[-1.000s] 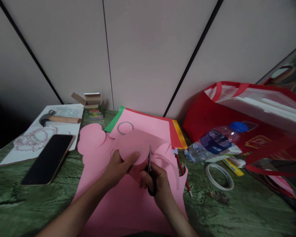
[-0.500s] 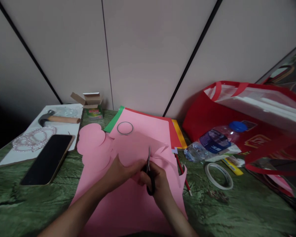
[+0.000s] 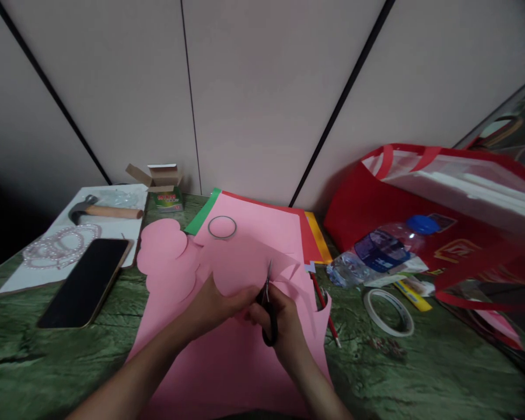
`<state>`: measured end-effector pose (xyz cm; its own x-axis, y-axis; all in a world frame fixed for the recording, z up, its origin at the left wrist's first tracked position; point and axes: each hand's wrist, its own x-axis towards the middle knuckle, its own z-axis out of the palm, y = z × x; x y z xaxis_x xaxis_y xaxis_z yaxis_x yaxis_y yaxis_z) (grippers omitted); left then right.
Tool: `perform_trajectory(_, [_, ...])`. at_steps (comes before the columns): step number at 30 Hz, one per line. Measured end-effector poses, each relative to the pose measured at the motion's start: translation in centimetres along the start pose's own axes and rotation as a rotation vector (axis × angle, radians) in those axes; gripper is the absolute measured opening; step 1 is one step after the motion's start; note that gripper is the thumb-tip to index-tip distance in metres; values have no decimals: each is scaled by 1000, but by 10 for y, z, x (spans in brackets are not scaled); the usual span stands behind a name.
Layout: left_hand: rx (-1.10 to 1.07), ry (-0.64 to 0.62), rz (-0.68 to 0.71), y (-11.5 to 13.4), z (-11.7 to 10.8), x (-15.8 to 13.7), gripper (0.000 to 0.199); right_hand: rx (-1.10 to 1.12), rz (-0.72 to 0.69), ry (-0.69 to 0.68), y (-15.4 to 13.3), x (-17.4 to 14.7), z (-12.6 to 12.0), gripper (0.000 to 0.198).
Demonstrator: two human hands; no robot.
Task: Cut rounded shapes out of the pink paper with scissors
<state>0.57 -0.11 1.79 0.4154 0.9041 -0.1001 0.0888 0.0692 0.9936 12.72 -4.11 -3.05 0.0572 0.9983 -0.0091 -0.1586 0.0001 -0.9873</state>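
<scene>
Black-handled scissors (image 3: 269, 315) are gripped in my right hand (image 3: 284, 324), their blades pointing away from me along the edge of a piece of pink paper (image 3: 240, 265). My left hand (image 3: 216, 306) pinches that piece near its lower edge, thumb close to the blades. The piece has a rounded outline and a loose strip curls off at its right. Beneath both hands lies a large pink sheet (image 3: 231, 373). Several rounded pink cutouts (image 3: 168, 256) overlap left of my hands. A thin dark ring (image 3: 222, 227) rests on the pink paper farther back.
Left are a phone (image 3: 85, 283), a claw hammer (image 3: 109, 211), strings of beads (image 3: 61, 246) and a small open box (image 3: 168, 198). Right are a red pencil (image 3: 326, 309), a tape roll (image 3: 388, 312), a water bottle (image 3: 380, 251) and a red bag (image 3: 359, 192). A wall stands behind.
The scissors and my right hand have shifted slightly right, and the blades lean a little more to the right. The held paper has moved slightly. Other things stay in place.
</scene>
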Motion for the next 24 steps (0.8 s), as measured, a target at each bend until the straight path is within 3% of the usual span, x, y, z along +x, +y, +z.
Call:
perform_trajectory(8, [86,40,61,-3,-1,1,13,-22,-3,-8,2,1,-2,13])
perform_trajectory(24, [113,71,52,-6,-3,3,14,-51,-7,21,2,1,-1,8])
